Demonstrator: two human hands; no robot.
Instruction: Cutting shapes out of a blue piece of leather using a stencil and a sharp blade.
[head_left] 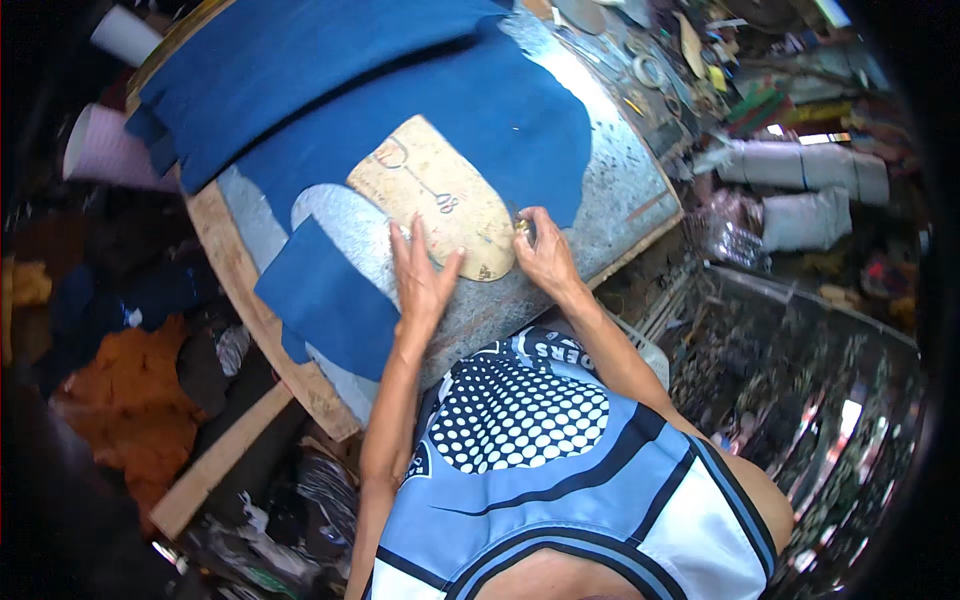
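A tan, tongue-shaped template (432,190) with pen marks lies on a large sheet of blue leather-like material (330,110). My left hand (425,275) rests on the template's near left edge, fingers spread and holding nothing. At the template's right edge, my right hand (545,255) is closed round a small brass-coloured tool (522,228); its working end is hidden. Left of my left hand lies a separate blue piece (330,295) with straight sides. Between that piece and the template, a rounded patch of grey tabletop (345,220) shows.
The worn grey table (625,190) has a wooden edge (235,260) on the left. Small tools and rolls of tape (648,70) crowd its far right. Brown hide-like material (130,410) and a wooden plank (220,460) are at lower left. Wrapped rolls (800,170) lie on the right.
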